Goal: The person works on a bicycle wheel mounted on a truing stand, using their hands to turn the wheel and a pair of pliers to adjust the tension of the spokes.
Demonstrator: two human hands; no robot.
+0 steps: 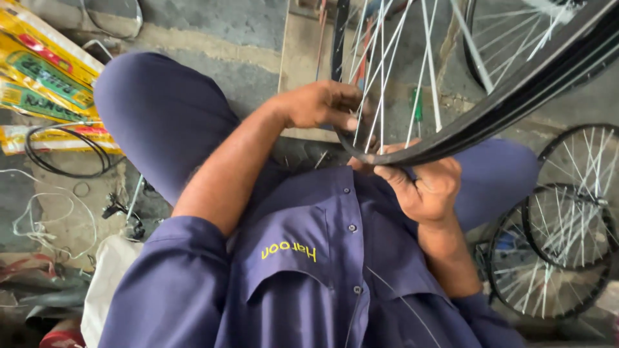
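Note:
A black bicycle wheel rim (516, 96) with silver spokes (380, 71) rests over my lap, its lower edge close to my chest. My left hand (322, 103) reaches in among the spokes near the rim's inner edge, fingers curled around a spoke. My right hand (425, 183) grips the rim's lower edge from below, thumb on the outside. I sit cross-legged in a blue work uniform (309, 258).
Two more spoked wheels (561, 225) lie on the floor at the right. Yellow packages (45, 71) and a black rubber loop (64, 151) sit at the left, with loose white wire (45, 219) and small parts. A wooden board (303, 51) lies ahead.

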